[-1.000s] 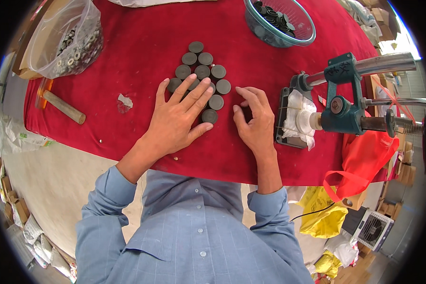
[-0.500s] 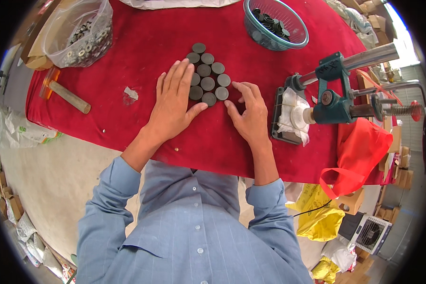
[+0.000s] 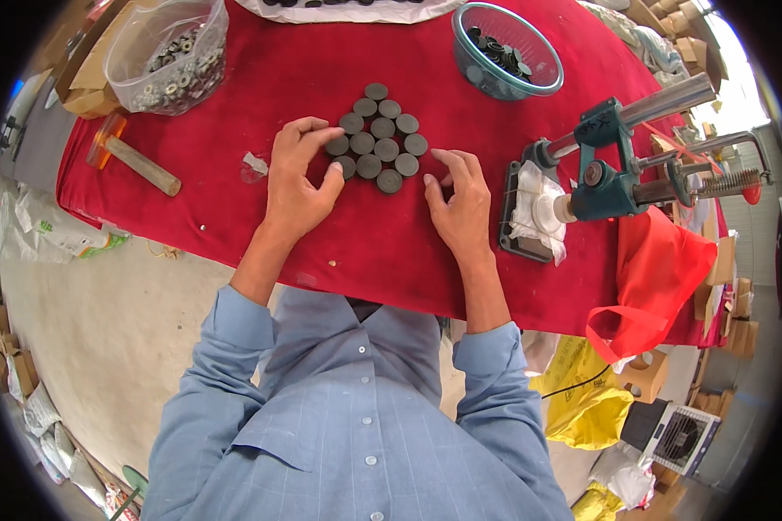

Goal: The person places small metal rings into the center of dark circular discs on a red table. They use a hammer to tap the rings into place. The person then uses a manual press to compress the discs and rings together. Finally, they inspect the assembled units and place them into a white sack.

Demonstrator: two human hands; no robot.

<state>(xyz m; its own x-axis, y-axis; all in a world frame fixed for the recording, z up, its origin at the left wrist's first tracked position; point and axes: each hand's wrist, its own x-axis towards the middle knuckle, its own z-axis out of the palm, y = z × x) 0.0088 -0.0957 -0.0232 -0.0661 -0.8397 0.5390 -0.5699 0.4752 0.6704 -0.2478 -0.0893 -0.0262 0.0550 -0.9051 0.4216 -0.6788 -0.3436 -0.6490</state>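
Note:
Several dark grey round discs [image 3: 387,150] lie flat in a close cluster on the red cloth, narrowing to one disc at the far end. At the cluster's left edge is my left hand [image 3: 302,178], open, its thumb and bent fingers apart. Its index fingertip is beside the leftmost discs; whether it touches one I cannot tell. To the right of the discs, and apart from them, my right hand [image 3: 462,201] is open with its thumb away from the curved fingers. I see nothing held in either hand.
A teal-rimmed clear basket [image 3: 506,52] of dark discs stands far right. A green hand press [image 3: 604,156] is at the right, beside a red bag [image 3: 660,278]. At far left are a clear tub [image 3: 169,65] of small metal parts and a hammer [image 3: 143,165].
My left hand has drawn back left off the discs and its fingers have bent, uncovering more discs on that side. My right hand has shifted slightly away from the discs.

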